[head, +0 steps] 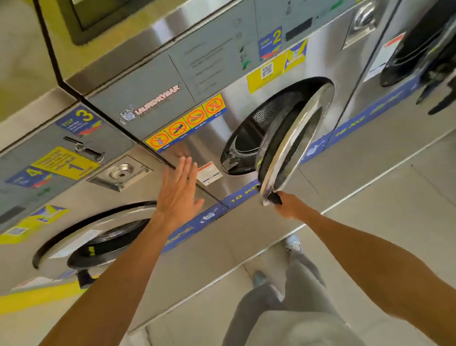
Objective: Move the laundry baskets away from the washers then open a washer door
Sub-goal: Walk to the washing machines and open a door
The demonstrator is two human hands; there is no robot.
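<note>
At centre, a stainless-steel washer [243,110], perforated drum dark and seemingly empty. Round chrome-rimmed washer door [290,142] swung partly open, hinged right. Right hand [287,206], fingers clamped on black door handle [274,198]. Left hand [179,193] flat, fingers spread, at the steel front beside the opening.

The washer door [293,142] my right hand [289,206] grips is shiny chrome with a black inner ring and a black handle. Behind it the washer [210,144] front is brushed silver steel under a grey control panel [160,101]. Above my flat left hand [177,193] sit yellow warning stickers [186,122] with red prohibition circles. A blue band [240,198] with yellow lettering runs just beside my grip.
</note>
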